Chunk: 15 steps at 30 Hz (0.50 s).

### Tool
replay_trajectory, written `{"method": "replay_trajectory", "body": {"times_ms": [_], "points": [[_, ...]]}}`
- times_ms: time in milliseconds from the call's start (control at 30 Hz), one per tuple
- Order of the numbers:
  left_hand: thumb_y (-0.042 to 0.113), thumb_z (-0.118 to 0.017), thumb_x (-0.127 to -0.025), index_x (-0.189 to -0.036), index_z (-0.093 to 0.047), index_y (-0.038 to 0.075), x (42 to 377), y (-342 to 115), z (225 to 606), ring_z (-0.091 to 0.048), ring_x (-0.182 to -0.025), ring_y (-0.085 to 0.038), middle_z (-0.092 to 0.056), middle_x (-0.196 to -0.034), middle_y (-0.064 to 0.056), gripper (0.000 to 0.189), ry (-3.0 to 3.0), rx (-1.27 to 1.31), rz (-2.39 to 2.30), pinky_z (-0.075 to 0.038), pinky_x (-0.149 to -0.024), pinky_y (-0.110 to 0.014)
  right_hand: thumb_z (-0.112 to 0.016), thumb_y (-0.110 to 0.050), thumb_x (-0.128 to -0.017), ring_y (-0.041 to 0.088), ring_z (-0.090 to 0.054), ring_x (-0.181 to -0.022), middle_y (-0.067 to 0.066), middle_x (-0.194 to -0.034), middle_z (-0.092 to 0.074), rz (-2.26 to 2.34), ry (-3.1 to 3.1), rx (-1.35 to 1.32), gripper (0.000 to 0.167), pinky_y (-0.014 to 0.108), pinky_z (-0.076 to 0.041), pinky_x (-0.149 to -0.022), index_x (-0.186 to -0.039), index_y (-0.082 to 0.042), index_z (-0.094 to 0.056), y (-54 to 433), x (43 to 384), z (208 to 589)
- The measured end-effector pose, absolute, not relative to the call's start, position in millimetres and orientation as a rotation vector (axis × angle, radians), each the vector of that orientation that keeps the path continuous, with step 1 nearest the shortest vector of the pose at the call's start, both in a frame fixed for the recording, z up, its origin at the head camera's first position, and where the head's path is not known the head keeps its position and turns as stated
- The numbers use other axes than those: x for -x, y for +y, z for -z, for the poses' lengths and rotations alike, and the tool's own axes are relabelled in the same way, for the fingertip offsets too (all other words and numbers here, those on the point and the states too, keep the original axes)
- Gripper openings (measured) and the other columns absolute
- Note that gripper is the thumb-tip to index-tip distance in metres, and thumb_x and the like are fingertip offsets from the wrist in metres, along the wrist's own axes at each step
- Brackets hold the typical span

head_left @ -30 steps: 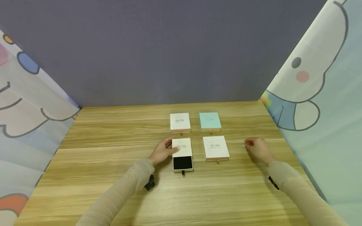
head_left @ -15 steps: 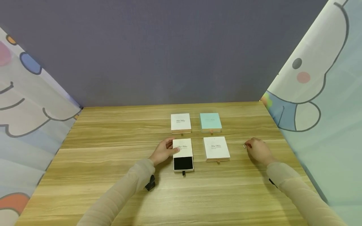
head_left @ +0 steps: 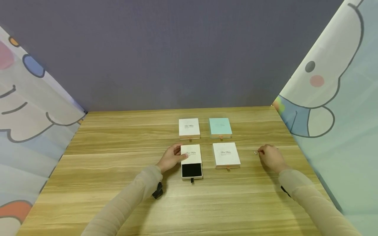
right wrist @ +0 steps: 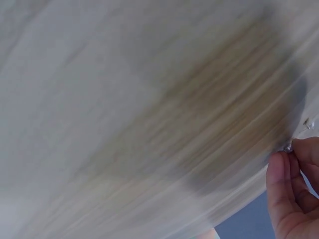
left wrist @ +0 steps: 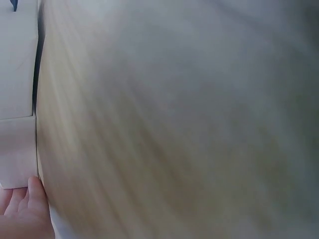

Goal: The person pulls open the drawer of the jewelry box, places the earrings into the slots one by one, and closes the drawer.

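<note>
My left hand (head_left: 171, 158) grips the cream drawer box (head_left: 190, 154) by its left side, thumb on top. Its drawer (head_left: 192, 170), lined in black, is partly pulled out toward me and shows a black tab. In the left wrist view the fingers (left wrist: 37, 194) touch the end of the box sleeve. Right of the boxes, my right hand (head_left: 271, 158) is low over the table. Seen from the right wrist, its thumb and fingers pinch a small shiny silvery piece (right wrist: 288, 147). Another small shiny piece (right wrist: 309, 124) lies close by on the table.
A white box (head_left: 226, 155) lies right of the cream one. Behind them are another white box (head_left: 189, 128) and a mint-green box (head_left: 220, 127), both with drawers in. A dark partition (head_left: 177, 59) stands behind the wooden table (head_left: 118, 137), with patterned curtains at both sides.
The right hand has drawn back slightly to the right, leaving a small shiny piece apart from its fingertips. The left hand keeps its grip on the cream box.
</note>
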<state>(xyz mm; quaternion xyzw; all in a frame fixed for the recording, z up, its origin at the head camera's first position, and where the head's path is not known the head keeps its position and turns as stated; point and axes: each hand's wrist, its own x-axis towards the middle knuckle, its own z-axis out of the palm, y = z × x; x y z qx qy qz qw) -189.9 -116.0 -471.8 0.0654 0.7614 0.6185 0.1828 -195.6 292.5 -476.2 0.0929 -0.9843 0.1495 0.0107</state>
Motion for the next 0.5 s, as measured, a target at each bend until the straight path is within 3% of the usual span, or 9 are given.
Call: {"method": "replay_trajectory", "body": {"times_ms": [500], "points": [[0.007, -0.063, -0.086, -0.136, -0.032, -0.01, 189, -116, 470, -0.034, -0.13, -0.039, -0.037, -0.138, -0.027, 0.061, 2.143, -0.173, -1.751, -0.031, -0.11, -0.045, -0.054, -0.009, -0.091, 0.037, -0.063, -0.084, 0.025, -0.095, -0.066, -0.835, -2.942, -0.117, 0.024, 0.047, -0.053, -0.069, -0.104, 0.007, -0.065, 278, 191, 451]]}}
